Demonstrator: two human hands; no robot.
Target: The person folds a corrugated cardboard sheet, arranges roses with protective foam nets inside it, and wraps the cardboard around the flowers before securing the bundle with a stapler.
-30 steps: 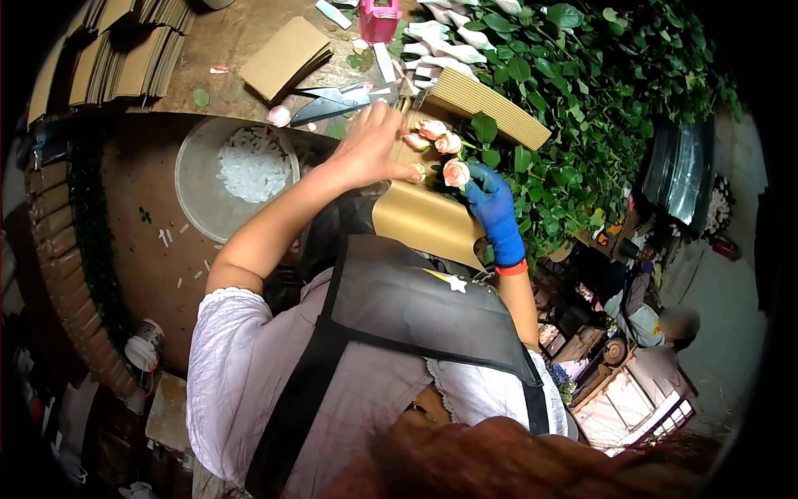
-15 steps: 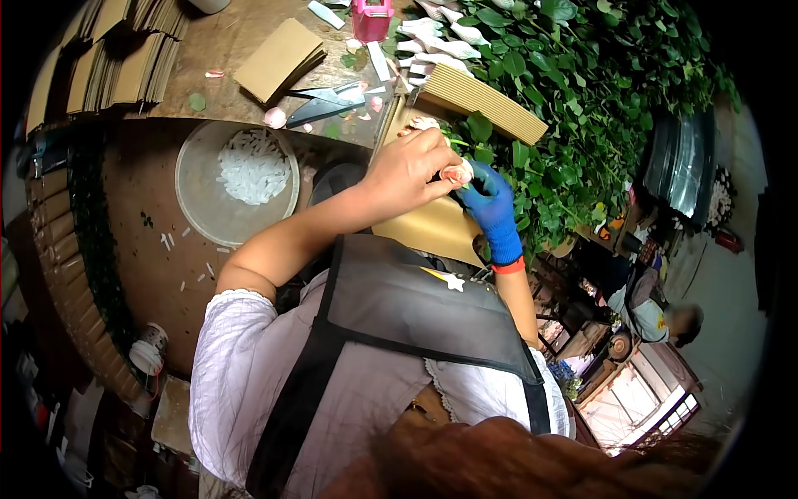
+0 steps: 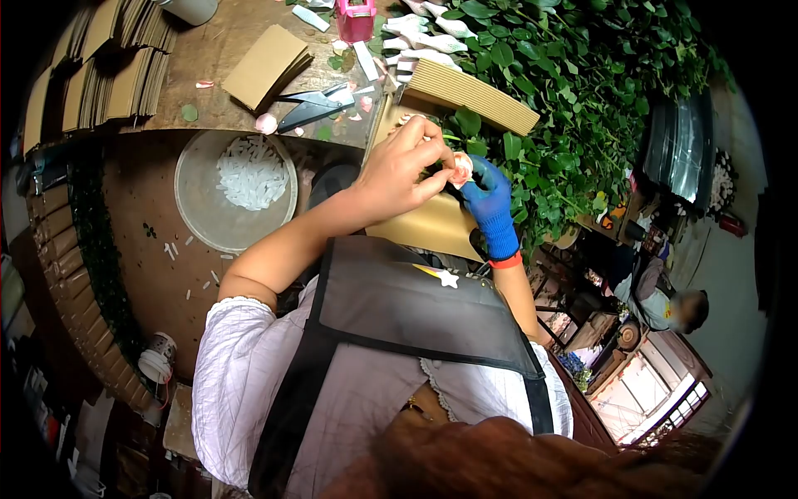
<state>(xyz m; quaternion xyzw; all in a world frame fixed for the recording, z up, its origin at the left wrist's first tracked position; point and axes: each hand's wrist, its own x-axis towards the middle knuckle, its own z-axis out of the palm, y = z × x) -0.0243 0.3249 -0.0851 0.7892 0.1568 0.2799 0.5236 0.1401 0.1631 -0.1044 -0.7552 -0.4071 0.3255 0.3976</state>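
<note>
A pale pink-orange rose [image 3: 461, 170] is held in front of my apron. My right hand [image 3: 489, 198], in a blue glove with a red band at the wrist, closes round the rose just below its bloom; the stem is mostly hidden. From the left, my bare left hand [image 3: 407, 166] pinches the edge of the bloom between thumb and fingers. Beneath both hands lies brown wrapping paper [image 3: 428, 229]. Behind them, a corrugated cardboard strip [image 3: 474, 96] lies at a slant, and more pale rose petals show partly behind my left hand.
Scissors [image 3: 316, 106] and a stack of cardboard sheets [image 3: 266, 66] lie on the wooden table [image 3: 204, 58]. Leafy stems [image 3: 573, 108] fill the right, beside wrapped white bundles [image 3: 428, 37]. A tub of white pieces [image 3: 187, 195] stands below left. A person [image 3: 665, 303] is far right.
My left fingers have shifted to the bloom's left edge, so more of the rose shows. Both hands stay close together on it. The whole view has tilted slightly.
</note>
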